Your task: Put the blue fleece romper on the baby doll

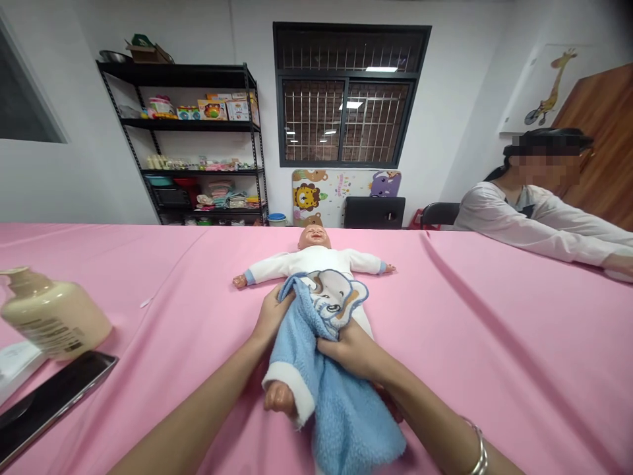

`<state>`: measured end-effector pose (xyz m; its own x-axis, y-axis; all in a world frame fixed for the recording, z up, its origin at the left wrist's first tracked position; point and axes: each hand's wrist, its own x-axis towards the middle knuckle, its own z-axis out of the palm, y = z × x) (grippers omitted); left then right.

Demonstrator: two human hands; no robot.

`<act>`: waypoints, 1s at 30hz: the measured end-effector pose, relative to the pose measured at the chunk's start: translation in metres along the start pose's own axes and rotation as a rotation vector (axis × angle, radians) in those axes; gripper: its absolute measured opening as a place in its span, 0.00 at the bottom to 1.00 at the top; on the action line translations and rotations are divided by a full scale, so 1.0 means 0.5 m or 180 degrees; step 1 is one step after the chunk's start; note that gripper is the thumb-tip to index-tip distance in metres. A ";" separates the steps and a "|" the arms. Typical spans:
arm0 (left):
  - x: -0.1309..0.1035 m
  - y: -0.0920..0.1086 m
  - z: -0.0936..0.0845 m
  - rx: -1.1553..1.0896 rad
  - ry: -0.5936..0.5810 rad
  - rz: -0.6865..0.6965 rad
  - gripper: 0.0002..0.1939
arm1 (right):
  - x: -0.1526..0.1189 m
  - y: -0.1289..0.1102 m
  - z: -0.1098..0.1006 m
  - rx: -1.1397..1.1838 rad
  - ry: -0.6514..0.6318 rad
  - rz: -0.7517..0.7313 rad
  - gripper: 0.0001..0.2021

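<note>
A baby doll [315, 239] in a white top lies on its back on the pink cloth, arms spread, head away from me. Fuzzy blue pants [291, 336] with a white cuff cover one of its legs, and a foot sticks out of the cuff. The other pant leg hangs loose toward me. My left hand [271, 313] is closed on the waistband at the left. My right hand [353, 349] grips the pants below the puppy face patch [333, 293], its fingertips partly hidden by the fabric.
A pump bottle [59, 316], a dark phone [54, 399] and a white box [20, 366] are at the left on the pink tablecloth [494, 343]. A person [534, 211] sits at the far right with arms on the table. Shelves [192, 124] stand behind.
</note>
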<state>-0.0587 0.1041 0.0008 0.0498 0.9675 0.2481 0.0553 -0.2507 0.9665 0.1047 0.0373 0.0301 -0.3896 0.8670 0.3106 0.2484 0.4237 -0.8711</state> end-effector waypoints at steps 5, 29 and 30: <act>-0.003 0.027 -0.028 0.2081 0.0778 0.0443 0.21 | 0.007 0.020 -0.009 -0.0404 0.0176 -0.0208 0.20; -0.022 0.070 -0.024 -0.0649 -0.1106 -0.2376 0.18 | 0.040 0.066 -0.097 0.1041 0.1089 0.0832 0.18; -0.018 0.071 -0.033 -0.0546 -0.1217 -0.2379 0.18 | 0.041 0.067 -0.110 0.1506 0.1157 0.0924 0.19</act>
<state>-0.0738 0.0870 0.0342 0.3948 0.7909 -0.4676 0.0575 0.4866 0.8717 0.1538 0.0839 0.0282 -0.0211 0.9970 0.0746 -0.1505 0.0706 -0.9861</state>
